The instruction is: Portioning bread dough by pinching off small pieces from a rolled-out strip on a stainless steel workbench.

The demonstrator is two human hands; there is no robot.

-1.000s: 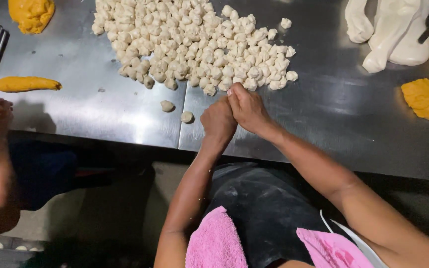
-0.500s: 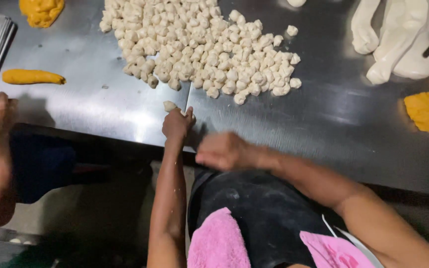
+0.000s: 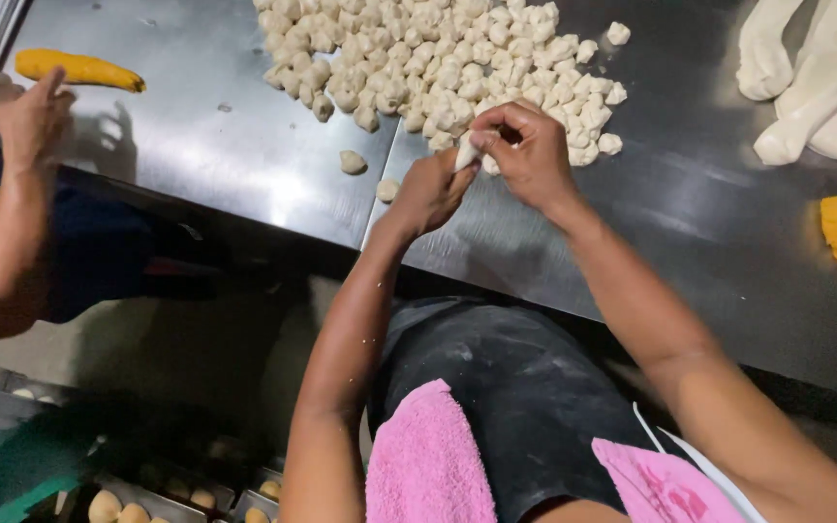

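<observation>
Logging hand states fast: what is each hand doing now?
Left hand: closed on the dough piece.
Right hand: closed, pinching the same dough piece.

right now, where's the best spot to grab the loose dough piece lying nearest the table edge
Probably pinch the loose dough piece across its rounded sides, coming straight down from above. It lies flat on the steel table, apart from the pile, with bare metal around it. The left hand is just beside it.

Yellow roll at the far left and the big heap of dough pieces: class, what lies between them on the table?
In the head view, only bare steel table separates the yellow roll from the heap of dough pieces; nothing rests there.
</observation>
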